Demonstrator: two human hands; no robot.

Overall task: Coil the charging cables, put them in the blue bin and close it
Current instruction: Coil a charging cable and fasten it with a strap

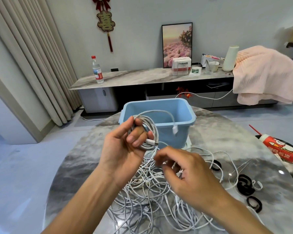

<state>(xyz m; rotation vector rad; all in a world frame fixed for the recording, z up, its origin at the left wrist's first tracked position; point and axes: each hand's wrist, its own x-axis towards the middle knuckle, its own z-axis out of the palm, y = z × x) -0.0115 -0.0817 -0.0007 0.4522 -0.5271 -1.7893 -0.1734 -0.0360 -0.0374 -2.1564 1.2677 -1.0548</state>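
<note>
The left hand [123,146] grips a coiled white cable [148,132] above the table's middle, just before the open blue bin [159,114] at the far edge. The right hand [184,173] pinches a strand over the loose cable heap [150,200].

Light blue bin [181,132], white charging cables [142,188], grey-and-white marbled table [85,159], black hair ties [243,184], pink ribbed blanket [264,73], red-capped water bottle [97,70], red-and-gold wall ornament [105,21], beige pleated curtain [32,56], black-framed pink flower picture [177,43]
</note>
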